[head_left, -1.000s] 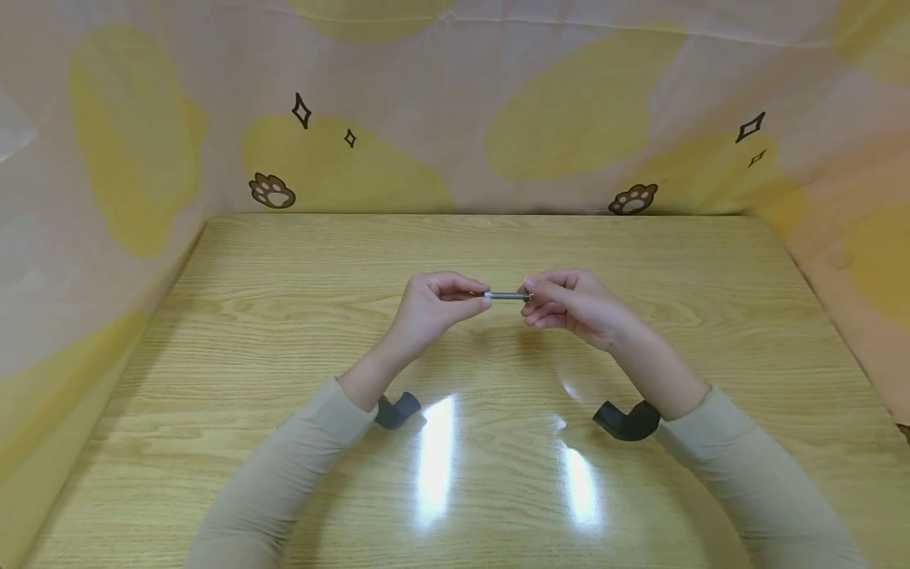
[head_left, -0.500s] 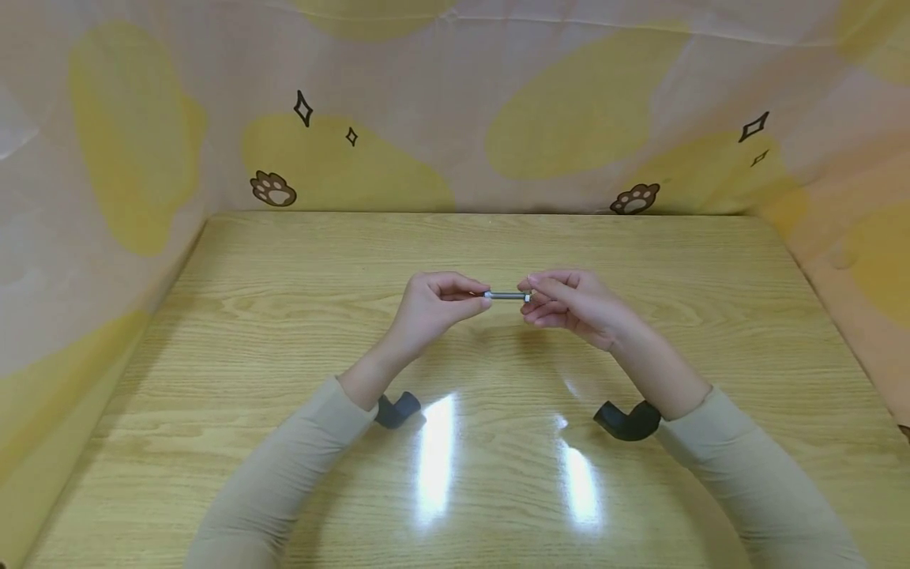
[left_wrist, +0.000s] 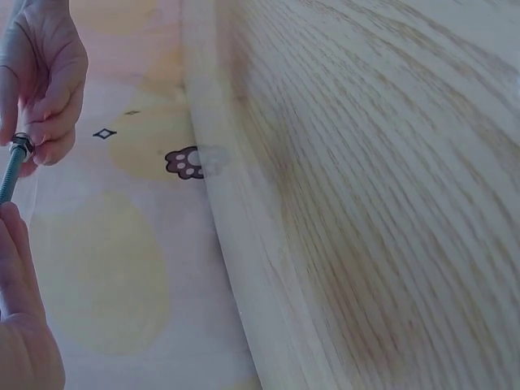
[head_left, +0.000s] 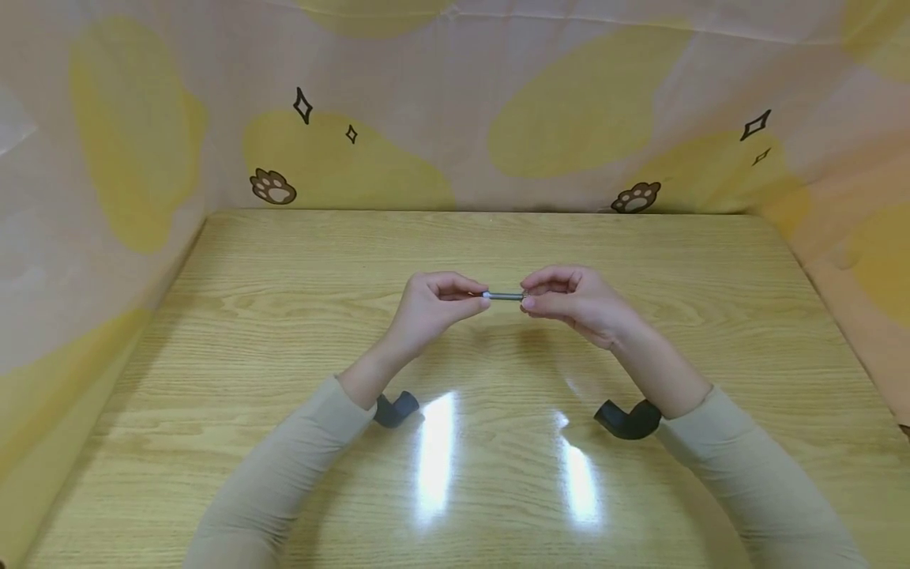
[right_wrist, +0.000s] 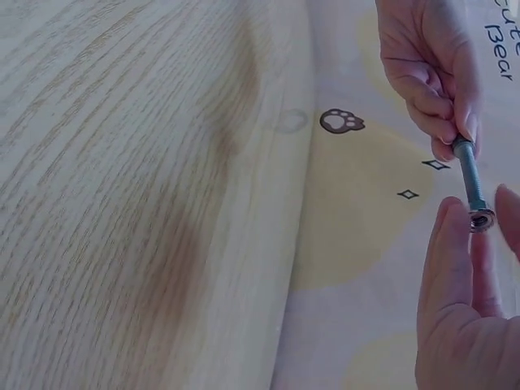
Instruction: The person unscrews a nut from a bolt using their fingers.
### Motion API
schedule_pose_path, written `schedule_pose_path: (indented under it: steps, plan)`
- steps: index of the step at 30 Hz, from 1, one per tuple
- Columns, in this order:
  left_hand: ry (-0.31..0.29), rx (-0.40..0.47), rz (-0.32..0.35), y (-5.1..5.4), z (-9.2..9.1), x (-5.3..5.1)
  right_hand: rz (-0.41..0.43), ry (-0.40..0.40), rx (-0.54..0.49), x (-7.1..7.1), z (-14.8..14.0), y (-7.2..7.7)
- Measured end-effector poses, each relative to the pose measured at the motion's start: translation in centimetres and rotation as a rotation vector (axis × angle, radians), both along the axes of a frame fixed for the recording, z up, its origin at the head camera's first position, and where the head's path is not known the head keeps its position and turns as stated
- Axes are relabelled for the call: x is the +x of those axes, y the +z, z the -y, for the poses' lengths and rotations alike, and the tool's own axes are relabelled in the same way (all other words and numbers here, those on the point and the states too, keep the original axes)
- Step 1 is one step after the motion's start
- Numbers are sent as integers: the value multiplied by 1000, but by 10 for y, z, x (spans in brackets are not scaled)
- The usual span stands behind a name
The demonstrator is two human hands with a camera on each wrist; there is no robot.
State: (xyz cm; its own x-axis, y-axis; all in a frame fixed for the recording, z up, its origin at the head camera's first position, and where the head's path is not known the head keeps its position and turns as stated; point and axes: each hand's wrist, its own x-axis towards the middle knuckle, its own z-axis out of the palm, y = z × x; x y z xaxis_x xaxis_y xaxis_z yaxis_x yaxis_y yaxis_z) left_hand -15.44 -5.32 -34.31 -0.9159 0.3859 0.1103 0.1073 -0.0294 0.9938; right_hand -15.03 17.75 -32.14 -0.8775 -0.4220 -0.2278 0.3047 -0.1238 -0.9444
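Observation:
My left hand (head_left: 435, 304) pinches one end of a grey threaded bolt (head_left: 505, 296) between thumb and fingertips, above the middle of the table. The bolt lies nearly level, pointing at my right hand (head_left: 572, 300). On its right end sits a metal nut (right_wrist: 481, 219), its open face visible in the right wrist view. Thumb and index fingertip of my right hand are at either side of this nut. In the left wrist view the same nut (left_wrist: 22, 145) shows between the right fingers. The bolt's left end is hidden by the left fingertips.
Two dark curved pieces (head_left: 629, 420) show beside the wrists, one at each sleeve cuff. The wood-grain table (head_left: 320, 253) carries two bright light reflections. A patterned cloth (head_left: 455, 103) hangs behind the table and at both sides.
My right thumb has come down from above the nut to its near side, and the fingers now cover the nut more. The left hand and the bolt have stayed in place.

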Motion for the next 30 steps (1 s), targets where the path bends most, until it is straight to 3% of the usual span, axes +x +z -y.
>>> schedule_pose_path:
  steps: [9, 19, 30]
  plan:
    - [4, -4, -7, -1, 0, -1, 109, -16, 9, -2, 4, 0]
    - [20, -30, -20, -1, 1, 0, 22, -38, 16, -1, 4, 0]
    - [18, -40, -12, -1, 0, -1, -7, -30, 11, -1, 3, -1]
